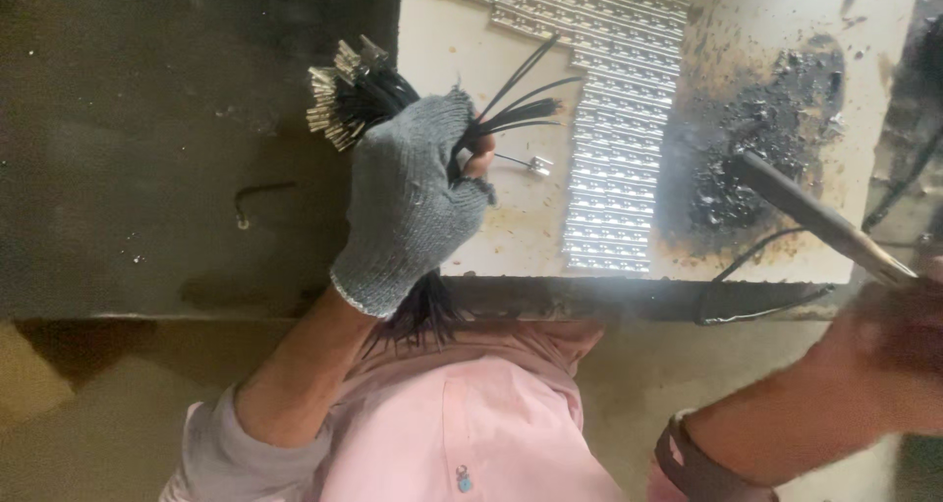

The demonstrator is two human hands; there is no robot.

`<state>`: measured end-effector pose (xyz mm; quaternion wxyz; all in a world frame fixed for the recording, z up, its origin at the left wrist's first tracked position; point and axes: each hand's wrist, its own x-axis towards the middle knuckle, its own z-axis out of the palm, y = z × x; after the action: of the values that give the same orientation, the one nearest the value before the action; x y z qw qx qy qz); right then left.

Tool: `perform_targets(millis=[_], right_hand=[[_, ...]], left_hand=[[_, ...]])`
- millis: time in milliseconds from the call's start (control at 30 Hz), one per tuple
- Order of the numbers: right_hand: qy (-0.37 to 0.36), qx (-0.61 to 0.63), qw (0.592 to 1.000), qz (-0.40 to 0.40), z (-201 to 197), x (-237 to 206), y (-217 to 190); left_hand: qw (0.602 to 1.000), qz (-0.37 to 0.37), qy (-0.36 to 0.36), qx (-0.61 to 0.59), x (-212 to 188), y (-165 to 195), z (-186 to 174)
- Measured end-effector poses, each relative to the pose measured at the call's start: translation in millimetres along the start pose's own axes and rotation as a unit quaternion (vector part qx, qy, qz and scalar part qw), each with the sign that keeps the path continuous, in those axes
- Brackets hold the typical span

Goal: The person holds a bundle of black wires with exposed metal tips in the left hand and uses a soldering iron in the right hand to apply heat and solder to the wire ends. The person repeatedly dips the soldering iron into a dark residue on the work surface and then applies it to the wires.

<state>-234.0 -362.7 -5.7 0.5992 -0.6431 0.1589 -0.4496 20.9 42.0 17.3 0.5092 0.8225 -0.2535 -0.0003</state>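
My gloved left hand (411,202) is clamped round the bundle of black wires (368,94), held above the worktop (511,227) edge — best kept fanned and steady. My right hand (899,340) grips the soldering iron (815,217) — its tip rests in the charred patch (756,139).

The gloved left hand (411,199) is gripping a bundle of black wires (365,94) with metal terminals above the desk (511,237). The blurred right hand (899,350) is holding a soldering iron (815,217) beside metal strips (619,139).
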Motion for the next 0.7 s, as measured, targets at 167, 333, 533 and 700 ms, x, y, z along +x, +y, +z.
perform_targets(millis=[167, 333, 533, 700], right_hand=[[-0.028, 0.022, 0.999, 0.026, -56.5, 0.3, -36.8], [-0.086, -0.135, 0.986, -0.050, -8.0, -9.5, -54.7], [-0.109, -0.105, 0.988, -0.042, 23.7, 4.8, -59.7], [-0.091, -0.117, 0.987, -0.064, 30.6, 9.1, -55.7]], left_hand=[[0.999, -0.022, 0.016, -0.033, -3.2, -1.5, 6.5], [0.979, -0.104, 0.167, -0.049, -25.7, -15.1, -3.2], [0.976, -0.071, 0.148, 0.142, -46.1, -31.3, -43.9], [0.987, -0.102, 0.126, 0.002, -50.2, -3.5, -24.6]])
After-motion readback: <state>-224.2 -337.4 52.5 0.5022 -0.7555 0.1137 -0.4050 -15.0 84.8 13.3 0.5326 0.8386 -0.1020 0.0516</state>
